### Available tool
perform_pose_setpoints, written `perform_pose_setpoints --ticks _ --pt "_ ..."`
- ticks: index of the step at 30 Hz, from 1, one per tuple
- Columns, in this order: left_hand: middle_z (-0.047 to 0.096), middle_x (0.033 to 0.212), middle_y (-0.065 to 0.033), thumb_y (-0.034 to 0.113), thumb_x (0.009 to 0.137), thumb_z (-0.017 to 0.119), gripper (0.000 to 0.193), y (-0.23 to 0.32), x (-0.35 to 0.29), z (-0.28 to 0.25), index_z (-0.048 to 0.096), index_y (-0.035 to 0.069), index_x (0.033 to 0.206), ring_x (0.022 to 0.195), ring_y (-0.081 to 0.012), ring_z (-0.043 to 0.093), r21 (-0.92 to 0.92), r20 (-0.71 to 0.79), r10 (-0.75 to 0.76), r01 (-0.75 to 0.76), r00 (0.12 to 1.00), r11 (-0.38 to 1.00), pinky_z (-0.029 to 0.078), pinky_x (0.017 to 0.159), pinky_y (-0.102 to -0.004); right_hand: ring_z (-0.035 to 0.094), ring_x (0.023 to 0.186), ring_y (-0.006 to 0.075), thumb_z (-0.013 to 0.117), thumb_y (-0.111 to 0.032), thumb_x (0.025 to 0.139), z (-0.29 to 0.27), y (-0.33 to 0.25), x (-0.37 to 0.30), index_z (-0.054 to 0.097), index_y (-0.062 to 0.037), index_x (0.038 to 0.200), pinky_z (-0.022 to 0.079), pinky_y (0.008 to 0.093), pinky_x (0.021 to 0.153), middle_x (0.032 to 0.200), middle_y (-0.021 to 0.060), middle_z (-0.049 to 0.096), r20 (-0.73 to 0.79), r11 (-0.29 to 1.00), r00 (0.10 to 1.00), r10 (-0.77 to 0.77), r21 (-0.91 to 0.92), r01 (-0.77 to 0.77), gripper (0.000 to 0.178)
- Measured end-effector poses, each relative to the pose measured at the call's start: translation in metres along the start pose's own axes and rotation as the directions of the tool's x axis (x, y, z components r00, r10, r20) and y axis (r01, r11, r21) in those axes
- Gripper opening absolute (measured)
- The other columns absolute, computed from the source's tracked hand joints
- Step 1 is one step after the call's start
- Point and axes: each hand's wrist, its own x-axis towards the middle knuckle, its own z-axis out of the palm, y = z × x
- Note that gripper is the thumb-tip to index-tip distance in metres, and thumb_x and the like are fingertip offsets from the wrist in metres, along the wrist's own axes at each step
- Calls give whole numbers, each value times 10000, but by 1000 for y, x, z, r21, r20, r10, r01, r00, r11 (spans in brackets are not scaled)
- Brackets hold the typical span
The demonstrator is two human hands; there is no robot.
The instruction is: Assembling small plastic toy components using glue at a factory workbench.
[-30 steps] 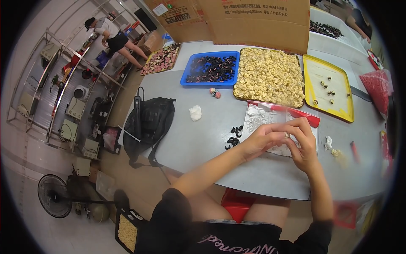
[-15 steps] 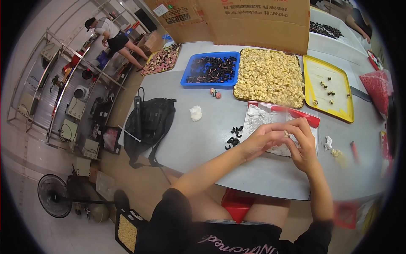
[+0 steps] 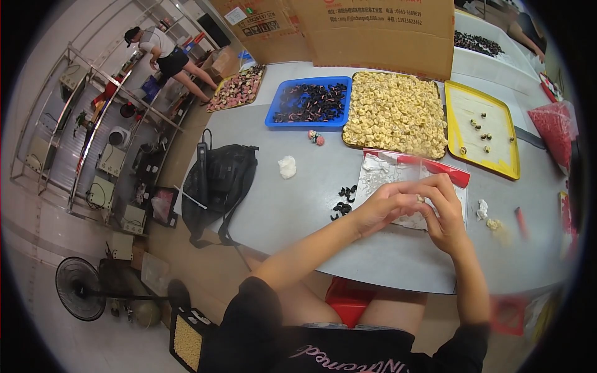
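Observation:
My left hand [image 3: 387,210] and my right hand [image 3: 446,216] meet over a white sheet with a red edge [image 3: 379,177]. Between their pinched fingertips sits a small pale piece [image 3: 421,199], mostly covered by the fingers. White putty-like smears mark the sheet under my hands. Just left of it lie several small black curved pieces [image 3: 343,210]. Beyond the sheet, a tray is filled with small pale yellow pieces [image 3: 395,112]. The yellow tray [image 3: 511,165] beside it carries several small dark-and-pale pieces.
A blue tray [image 3: 269,119] of black curved pieces stands left of the filled tray. A black bag [image 3: 221,177] and a white lump [image 3: 287,166] lie on the left. Cardboard boxes [image 3: 379,37] line the back. Another person [image 3: 163,53] stands at the far-left shelves.
My fingers have shifted very slightly around the small pale piece. Both hands stay in nearly the same place over the sheet.

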Motion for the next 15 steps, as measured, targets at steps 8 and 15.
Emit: perform_pose_setpoints --ticks 8,15 --pt "545 1129 -33 250 834 581 460 -1 -1 -3 498 14 1220 1011 -94 550 -72 20 -20 21 1000 997 426 891 -260 507 864 302 589 11 742 1 -1 1 558 -11 918 421 373 762 920 119 547 33 1000 999 -21 7 20 180" --pt "570 1071 -33 219 816 565 419 -6 0 -7 535 16 1181 950 -89 557 -44 13 2 -1 1000 999 430 855 -257 528 969 337 573 14 749 5 2 -2 540 -4 944 424 398 842 959 153 554 81 1000 997 -8 27 6 199"
